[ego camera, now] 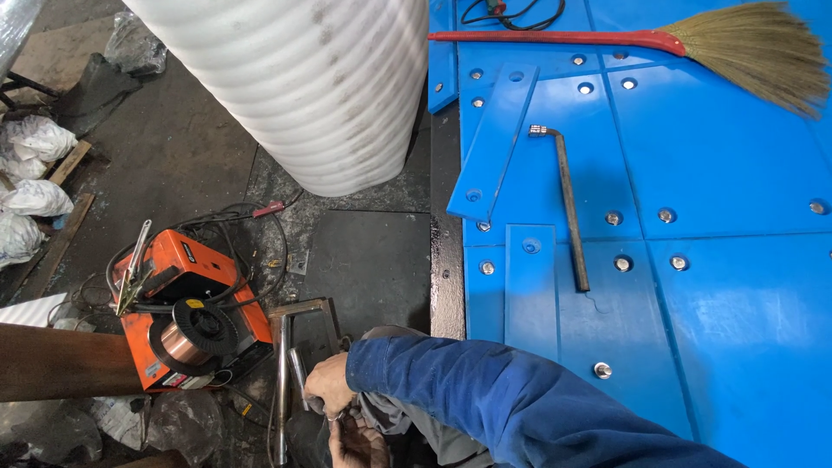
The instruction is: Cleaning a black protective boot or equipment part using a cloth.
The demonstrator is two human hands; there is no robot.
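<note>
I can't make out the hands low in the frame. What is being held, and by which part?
The right hand grips a thin metal rod at its lower end; the left hand sits just below, its hold unclear.

Viewpoint: one head-worn camera, above the large blue bolted panel platform [693, 286].
Direction: steeply down; the platform fills the right half, the dark floor [173, 147] lies to its left.
Nearness: both hands show small at the bottom edge, left of the platform.
Shared view: none; a single view.
</note>
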